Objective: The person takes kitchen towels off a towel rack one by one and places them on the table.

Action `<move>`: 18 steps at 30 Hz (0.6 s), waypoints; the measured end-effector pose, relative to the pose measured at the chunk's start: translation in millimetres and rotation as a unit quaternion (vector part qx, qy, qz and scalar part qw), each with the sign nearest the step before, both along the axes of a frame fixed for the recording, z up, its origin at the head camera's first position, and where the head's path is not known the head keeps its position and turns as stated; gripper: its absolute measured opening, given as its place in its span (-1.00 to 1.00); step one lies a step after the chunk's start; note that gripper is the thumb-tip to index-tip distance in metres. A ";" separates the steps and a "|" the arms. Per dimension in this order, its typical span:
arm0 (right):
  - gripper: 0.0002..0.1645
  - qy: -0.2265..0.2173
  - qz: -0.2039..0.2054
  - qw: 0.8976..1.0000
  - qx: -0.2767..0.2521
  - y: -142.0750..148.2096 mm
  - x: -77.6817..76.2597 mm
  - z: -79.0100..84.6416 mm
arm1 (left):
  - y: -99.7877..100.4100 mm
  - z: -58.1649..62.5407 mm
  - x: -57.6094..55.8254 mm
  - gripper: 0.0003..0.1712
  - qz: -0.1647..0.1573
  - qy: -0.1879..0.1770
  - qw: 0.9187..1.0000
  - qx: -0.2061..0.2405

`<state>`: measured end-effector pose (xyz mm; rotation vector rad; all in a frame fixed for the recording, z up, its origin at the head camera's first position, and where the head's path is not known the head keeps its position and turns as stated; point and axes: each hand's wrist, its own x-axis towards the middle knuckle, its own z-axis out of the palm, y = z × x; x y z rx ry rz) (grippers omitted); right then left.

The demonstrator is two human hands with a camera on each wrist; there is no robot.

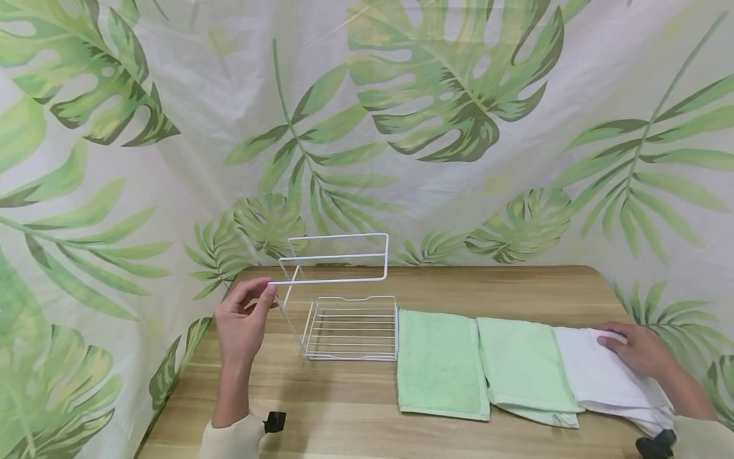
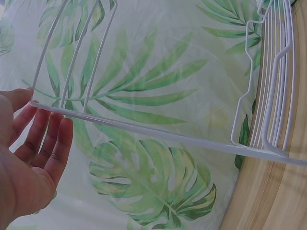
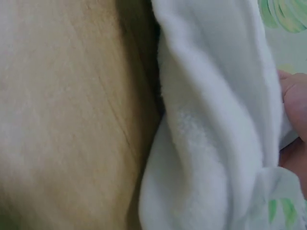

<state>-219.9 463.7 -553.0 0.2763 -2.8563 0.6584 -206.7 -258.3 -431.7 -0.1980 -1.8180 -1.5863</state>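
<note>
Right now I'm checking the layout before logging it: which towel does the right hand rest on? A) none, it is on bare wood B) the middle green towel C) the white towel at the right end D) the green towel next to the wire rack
C: in the head view the right hand lies on the white towel, the last of the three in the row and farthest from the wire rack.

Rack [image 1: 351, 328] left of three towels [image 1: 440, 363]
</note>
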 end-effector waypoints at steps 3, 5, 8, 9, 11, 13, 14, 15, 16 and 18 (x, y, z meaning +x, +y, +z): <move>-0.68 0.000 -0.008 1.000 0.001 2.0 3.1 2.7 | -3.4 -2.1 -0.7 -0.79 -0.005 0.001 1.000 0.001; -0.61 -0.001 -0.013 1.000 0.005 4.8 8.5 5.3 | -7.0 -4.3 -1.9 -0.78 0.001 0.001 1.000 -0.010; -0.52 0.009 -0.011 1.000 0.012 9.0 20.9 9.0 | -14.9 -7.7 -3.8 -0.79 0.026 -0.004 0.998 -0.048; -0.49 0.012 -0.009 1.000 0.013 10.0 25.1 10.4 | -18.2 -9.0 -4.3 -0.79 0.041 -0.009 0.997 -0.069; -0.41 0.010 -0.011 1.000 0.008 11.5 34.0 13.9 | -24.7 -11.8 -5.3 -0.78 0.070 -0.018 0.991 -0.116; -0.30 0.007 -0.022 1.000 0.010 11.7 41.8 17.8 | -30.8 -14.5 -5.8 -0.75 0.093 -0.033 0.981 -0.166; -0.23 0.004 -0.027 1.000 0.013 11.4 45.2 20.1 | -33.7 -16.0 -5.7 -0.73 0.102 -0.039 0.975 -0.192; -0.18 0.003 -0.030 0.999 0.014 10.8 47.9 22.2 | -36.3 -17.5 -5.5 -0.71 0.109 -0.045 0.969 -0.216; -0.12 0.001 -0.035 0.999 0.014 9.7 50.5 24.5 | -38.8 -19.0 -5.0 -0.69 0.112 -0.049 0.963 -0.239; -0.03 0.005 -0.042 0.999 0.018 6.2 55.8 29.5 | -43.2 -22.0 -3.6 -0.63 0.113 -0.057 0.952 -0.278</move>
